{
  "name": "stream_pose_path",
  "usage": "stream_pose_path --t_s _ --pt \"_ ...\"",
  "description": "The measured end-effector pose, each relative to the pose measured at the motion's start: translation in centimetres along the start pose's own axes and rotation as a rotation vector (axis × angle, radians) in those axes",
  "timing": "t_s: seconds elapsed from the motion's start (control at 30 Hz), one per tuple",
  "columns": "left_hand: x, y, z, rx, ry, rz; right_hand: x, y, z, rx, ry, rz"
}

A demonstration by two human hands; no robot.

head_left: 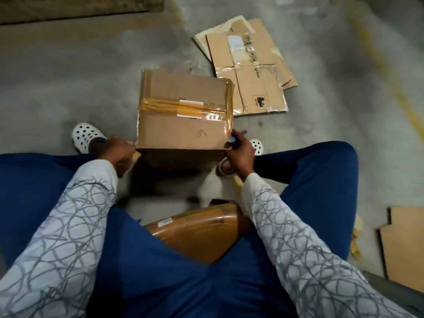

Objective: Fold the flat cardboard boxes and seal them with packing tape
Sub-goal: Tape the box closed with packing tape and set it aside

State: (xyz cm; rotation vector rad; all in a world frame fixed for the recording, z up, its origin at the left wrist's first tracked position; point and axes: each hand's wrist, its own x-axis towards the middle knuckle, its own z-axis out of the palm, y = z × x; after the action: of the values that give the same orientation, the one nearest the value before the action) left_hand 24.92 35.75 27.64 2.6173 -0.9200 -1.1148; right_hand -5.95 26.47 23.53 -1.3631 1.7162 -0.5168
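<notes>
A folded cardboard box (183, 125) stands on the floor between my feet, with brown packing tape across its top seam and down its edges. My left hand (115, 149) grips the box's near left corner, fingers curled under the edge. My right hand (239, 151) is at the near right corner and pinches a small blue tool (232, 139) against the tape. A pale tape roll (226, 168) hangs just under that hand. Several flat cardboard boxes (250, 67) lie on the floor beyond, to the right.
Another taped box (202, 235) sits between my legs, close to me. My white perforated shoes (86, 136) flank the box. Flat cardboard sheets (403, 244) lie at the right edge. A yellow painted line (399, 88) crosses the concrete floor on the right.
</notes>
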Motion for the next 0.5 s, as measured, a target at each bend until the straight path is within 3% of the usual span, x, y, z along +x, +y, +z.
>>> stream_pose_path --t_s 0.1,0.23,0.37,0.43,0.5 --pt "-2.2 0.1 1.8 -0.002 -0.156 0.047 3.1 -1.2 -2.9 -0.015 -0.064 -0.002" --pt "-4.8 0.8 1.3 -0.064 -0.253 0.175 3.0 -3.3 -4.3 -0.259 -0.051 -0.029" --pt "-6.4 0.7 -0.5 -0.243 0.038 0.308 -2.4 -6.6 -3.5 -0.187 0.133 -0.124" --pt "-8.0 1.0 -1.5 -0.466 0.16 0.416 -5.5 -8.3 -2.0 0.002 -0.019 -0.179" --pt "-10.0 1.5 -2.0 -0.723 0.154 0.523 -8.7 -9.2 -0.4 0.161 -0.162 -0.178"
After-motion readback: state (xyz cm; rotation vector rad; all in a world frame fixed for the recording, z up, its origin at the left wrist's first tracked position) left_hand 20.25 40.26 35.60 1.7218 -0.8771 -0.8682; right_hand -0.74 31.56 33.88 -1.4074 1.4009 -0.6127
